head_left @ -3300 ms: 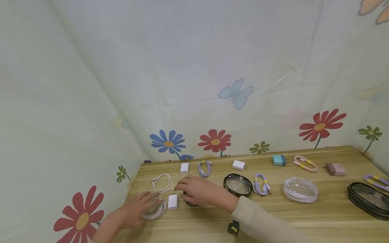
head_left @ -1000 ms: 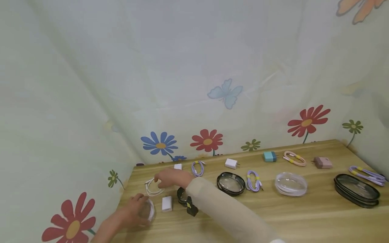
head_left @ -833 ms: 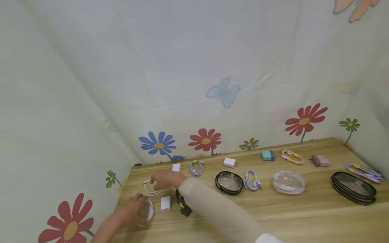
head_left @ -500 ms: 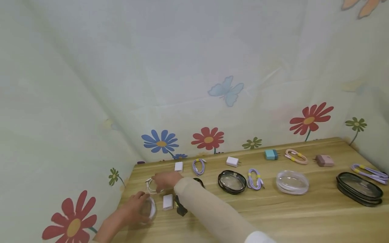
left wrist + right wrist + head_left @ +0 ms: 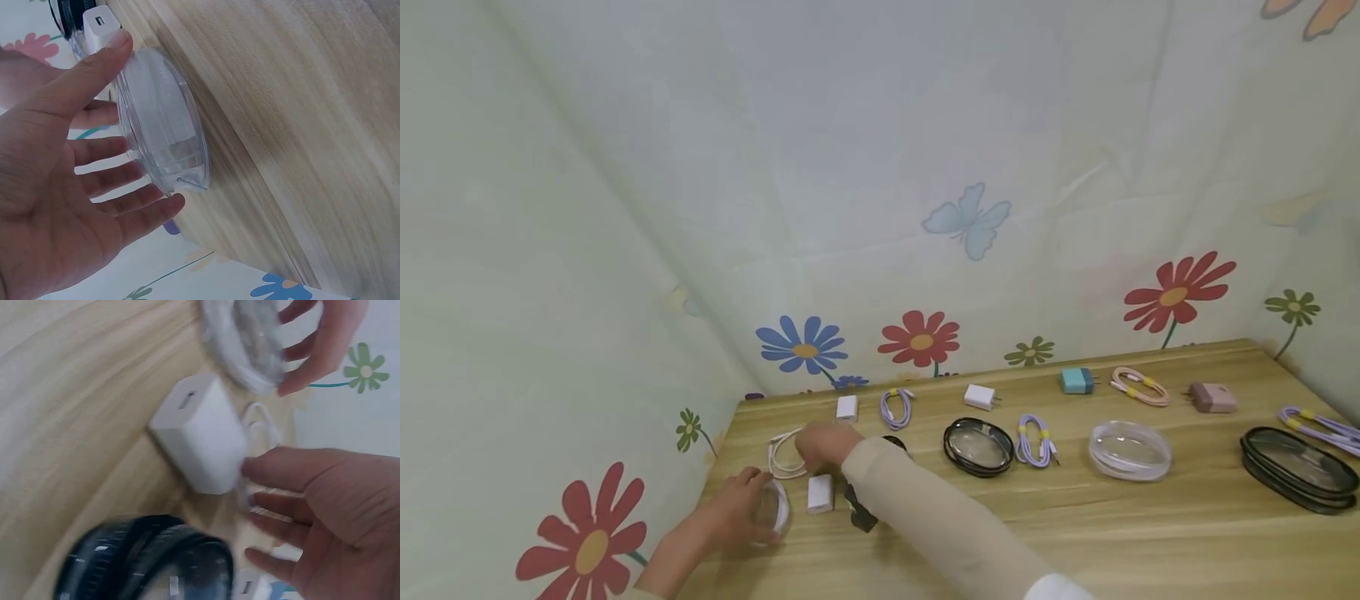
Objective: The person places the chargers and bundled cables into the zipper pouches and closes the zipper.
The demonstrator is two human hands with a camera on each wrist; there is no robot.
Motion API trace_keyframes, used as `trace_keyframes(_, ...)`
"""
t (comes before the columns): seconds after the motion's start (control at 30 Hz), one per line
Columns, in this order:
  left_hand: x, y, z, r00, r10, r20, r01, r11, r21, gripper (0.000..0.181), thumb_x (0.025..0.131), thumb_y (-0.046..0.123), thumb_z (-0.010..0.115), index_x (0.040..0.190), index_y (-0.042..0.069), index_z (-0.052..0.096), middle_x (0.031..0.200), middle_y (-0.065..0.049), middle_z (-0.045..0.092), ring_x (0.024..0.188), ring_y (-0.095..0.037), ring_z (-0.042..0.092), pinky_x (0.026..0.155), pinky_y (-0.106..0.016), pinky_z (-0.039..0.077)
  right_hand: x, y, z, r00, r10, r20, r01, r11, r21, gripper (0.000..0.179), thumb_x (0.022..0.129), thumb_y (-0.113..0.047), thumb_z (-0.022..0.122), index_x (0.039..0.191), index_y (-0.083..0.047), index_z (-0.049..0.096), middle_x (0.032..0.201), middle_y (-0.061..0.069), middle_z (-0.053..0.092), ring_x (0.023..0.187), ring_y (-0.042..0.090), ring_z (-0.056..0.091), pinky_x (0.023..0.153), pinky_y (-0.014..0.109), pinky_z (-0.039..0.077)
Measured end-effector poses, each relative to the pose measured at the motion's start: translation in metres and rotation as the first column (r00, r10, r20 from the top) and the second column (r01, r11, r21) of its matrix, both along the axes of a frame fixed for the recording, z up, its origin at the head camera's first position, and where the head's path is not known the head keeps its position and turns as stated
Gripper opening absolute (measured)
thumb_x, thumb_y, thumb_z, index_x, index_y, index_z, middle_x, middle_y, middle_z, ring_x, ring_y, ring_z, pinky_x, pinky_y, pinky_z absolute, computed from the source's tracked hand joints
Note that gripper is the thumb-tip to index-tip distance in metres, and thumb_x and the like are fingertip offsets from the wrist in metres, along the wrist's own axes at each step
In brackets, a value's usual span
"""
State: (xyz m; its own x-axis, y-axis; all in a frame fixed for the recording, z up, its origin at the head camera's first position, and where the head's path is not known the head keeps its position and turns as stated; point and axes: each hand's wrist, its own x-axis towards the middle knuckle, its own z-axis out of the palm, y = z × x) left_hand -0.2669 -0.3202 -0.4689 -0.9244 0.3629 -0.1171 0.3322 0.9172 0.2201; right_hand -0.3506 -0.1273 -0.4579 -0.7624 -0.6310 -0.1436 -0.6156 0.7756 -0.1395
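Observation:
My left hand [image 5: 733, 510] cups a clear oval plastic case [image 5: 164, 119] with a whitish rim. In the left wrist view the thumb reaches one end of the case, the little finger the other, and the tips of the fingers between pass behind it. My right hand [image 5: 826, 444] hangs over the right side of a thin white cable [image 5: 775, 462]. Its fingers, nearly straight in the right wrist view, stop beside a white charger plug [image 5: 215, 440], with the thin cable partly hidden behind them. A black coil [image 5: 119, 550] lies near that plug, mostly under my right forearm in the head view.
A back row holds white plugs [image 5: 847, 407], a purple cable [image 5: 896, 409], a teal plug [image 5: 1077, 381], a pink cable [image 5: 1139, 387] and a pink plug [image 5: 1212, 397]. Nearer lie a black coil [image 5: 950, 454], a second clear oval case [image 5: 1130, 471] and another black coil [image 5: 1292, 493].
Since 3.3 s ago my right hand has moved left from the black coil to the white cable. My left hand lay over the clear case and now cups its edge. The view shifts slightly.

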Motion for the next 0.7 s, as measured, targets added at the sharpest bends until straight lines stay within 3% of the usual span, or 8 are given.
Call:
trace_keyframes(0.1, 0.001, -0.001, 0.001, 1.000, -0.003, -0.005, 0.003, 1.000, 0.013, 0.096, 0.063, 0.038, 0.097, 0.135, -0.008, 0.053, 0.131, -0.027, 0.051, 0.119, -0.051, 0.052, 0.100, -0.063, 0.045, -0.002, -0.004, 0.005, 1.000, -0.022, -0.022, 0.022, 1.000, 0.009, 0.018, 0.084, -0.012, 0.077, 0.076, -0.017, 0.062, 0.079, -0.004, 0.060, 0.069, 0.013, 0.051, 0.063, 0.029, 0.048)
trace_keyframes(0.23, 0.002, -0.001, 0.001, 1.000, -0.006, -0.003, 0.006, 1.000, 0.016, 0.096, 0.063, 0.038, 0.097, 0.135, -0.008, 0.053, 0.131, -0.027, 0.051, 0.118, -0.051, 0.052, 0.099, -0.063, 0.045, -0.004, -0.010, 0.011, 0.997, -0.063, 0.040, 0.064, 0.998, -0.019, 0.019, 0.083, -0.023, 0.083, 0.089, -0.016, 0.066, 0.085, -0.006, 0.062, 0.076, 0.011, 0.056, 0.068, 0.026, 0.049)
trace_keyframes(0.33, 0.001, -0.001, 0.002, 1.000, -0.010, 0.004, 0.010, 1.000, 0.016, 0.096, 0.064, 0.039, 0.096, 0.136, -0.008, 0.052, 0.132, -0.029, 0.050, 0.119, -0.052, 0.051, 0.099, -0.064, 0.045, 0.000, -0.012, 0.014, 0.991, -0.115, 0.075, 0.116, 0.993, -0.019, 0.048, 0.080, -0.044, 0.086, 0.118, -0.020, 0.067, 0.109, -0.006, 0.067, 0.098, 0.012, 0.063, 0.082, 0.027, 0.052)
trace_keyframes(0.47, -0.001, -0.001, 0.003, 0.999, -0.039, -0.008, 0.039, 0.999, 0.022, 0.095, 0.064, 0.040, 0.096, 0.134, -0.008, 0.053, 0.131, -0.028, 0.051, 0.117, -0.051, 0.053, 0.098, -0.063, 0.046, 0.006, -0.015, 0.010, 0.980, -0.187, 0.063, 0.186, 0.982, 0.015, 0.086, 0.075, -0.059, 0.085, 0.148, -0.028, 0.051, 0.142, -0.002, 0.056, 0.129, 0.020, 0.053, 0.101, 0.035, 0.048)
trace_keyframes(0.57, -0.002, -0.002, 0.003, 0.999, -0.053, -0.005, 0.053, 0.998, 0.021, 0.095, 0.065, 0.040, 0.096, 0.134, -0.009, 0.054, 0.130, -0.027, 0.052, 0.116, -0.051, 0.053, 0.098, -0.063, 0.045, 0.008, -0.018, 0.004, 0.979, -0.198, 0.048, 0.197, 0.980, 0.029, 0.088, 0.074, -0.058, 0.086, 0.149, -0.028, 0.050, 0.142, 0.000, 0.055, 0.130, 0.022, 0.050, 0.102, 0.037, 0.047)
trace_keyframes(0.7, 0.001, -0.006, 0.003, 0.999, -0.034, 0.019, 0.033, 0.999, 0.029, 0.095, 0.065, 0.040, 0.096, 0.135, -0.008, 0.053, 0.130, -0.027, 0.051, 0.118, -0.051, 0.052, 0.099, -0.063, 0.045, 0.007, -0.022, -0.006, 0.984, -0.177, 0.004, 0.177, 0.984, 0.017, 0.075, 0.073, -0.052, 0.089, 0.136, -0.023, 0.061, 0.129, 0.002, 0.059, 0.120, 0.021, 0.051, 0.099, 0.037, 0.047)
